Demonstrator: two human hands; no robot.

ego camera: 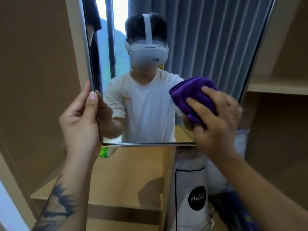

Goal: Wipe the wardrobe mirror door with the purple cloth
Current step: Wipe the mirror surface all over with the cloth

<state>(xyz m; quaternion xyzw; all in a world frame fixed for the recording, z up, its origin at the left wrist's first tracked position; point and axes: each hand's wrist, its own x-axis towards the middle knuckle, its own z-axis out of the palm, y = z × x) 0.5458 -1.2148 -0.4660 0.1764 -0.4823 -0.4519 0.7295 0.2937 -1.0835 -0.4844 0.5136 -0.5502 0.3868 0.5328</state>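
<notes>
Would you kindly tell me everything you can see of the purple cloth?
The purple cloth looks like soft, plush microfibre, bunched into a thick folded wad. The right hand presses it against the mirror near the glass's lower right area, fingers spread over it and thumb tucked beneath. Its upper folds bulge free above the fingers. It looks clean; whether it is damp cannot be told.

Rectangular wardrobe mirror door with a thin silver metal frame (166, 47), filling the upper centre of the frame; its lower edge runs level across the middle of the frame, and its left edge slants from upper left down to the lower left corner. The glass reflects a figure in a white shirt and grey pleated curtains. Bunched, plush purple microfibre cloth (193, 95), at centre right of the frame, lies pressed against the lower right part of the glass.
</notes>
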